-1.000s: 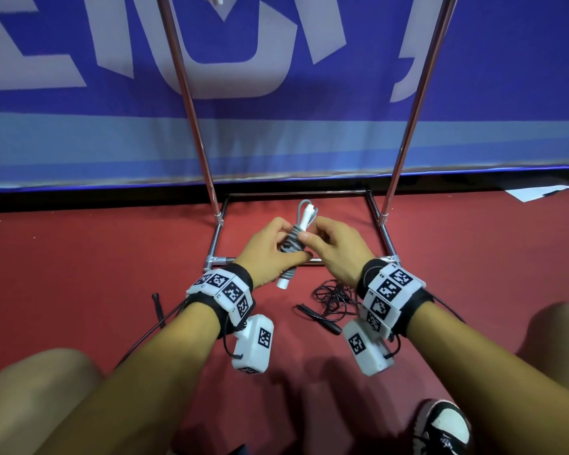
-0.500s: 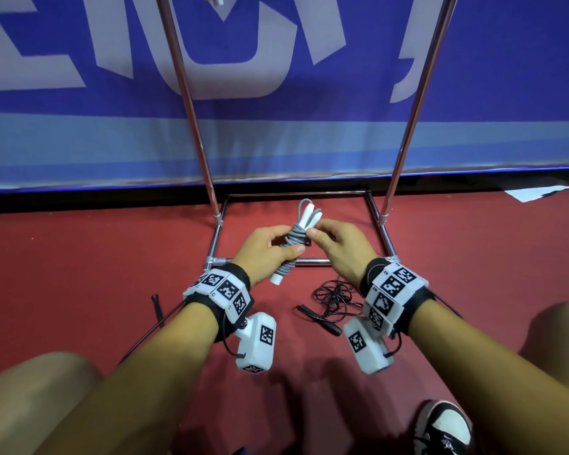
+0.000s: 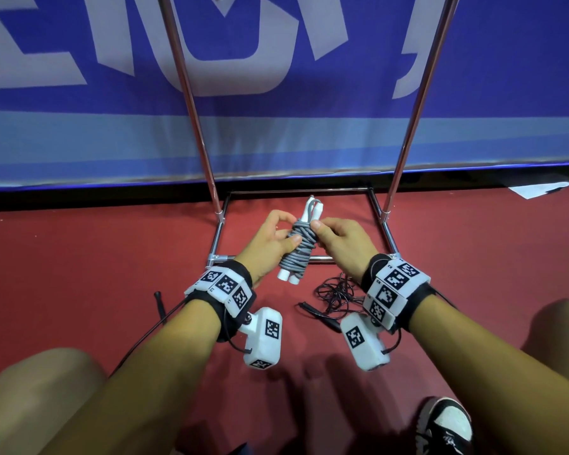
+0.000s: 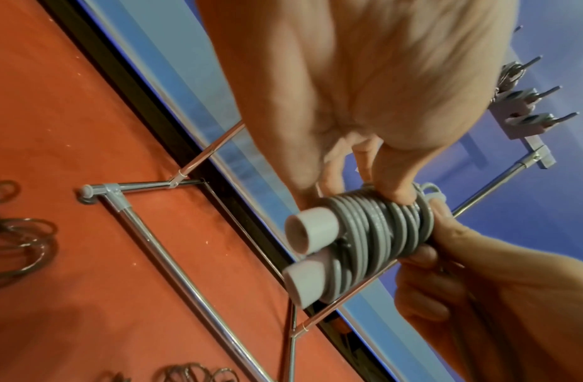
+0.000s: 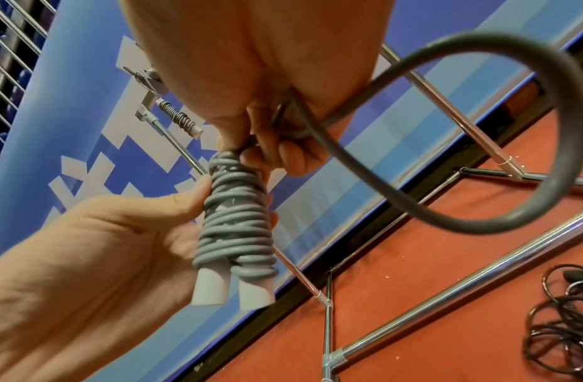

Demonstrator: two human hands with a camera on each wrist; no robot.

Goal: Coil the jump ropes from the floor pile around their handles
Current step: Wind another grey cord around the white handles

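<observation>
**Fingers pinch the last loop at the top of the grey coil**

Fingers (image 5: 260, 155) of the right hand (image 3: 340, 239) are curled tight on the top end of the grey jump rope (image 3: 301, 246), pinching the last turn where it meets the two white handles (image 4: 308, 254). A free loop of the same rope (image 5: 480, 134) arcs out from under that hand and is not yet wound. Opposite, the left hand (image 3: 270, 239) wraps the middle of the bundle, thumb on one side and fingers on the other, holding it upright in the air above the red floor (image 3: 79, 274), in front of the metal rack base (image 3: 303, 257).

Judging by the many turns packed along the handles, this rope is nearly coiled; only tucking the free loop seems left. The risk is that the stiff rope springs back: if the right pinch slackens before the end is secured, the upper turns could slide off the handle tips and unwind. A loose left grip might let the two handles splay apart.

Just below the right wrist, a tangled black rope (image 3: 337, 292) lies on the floor, uncoiled. Behind stands a blue banner (image 3: 276, 93).
</observation>
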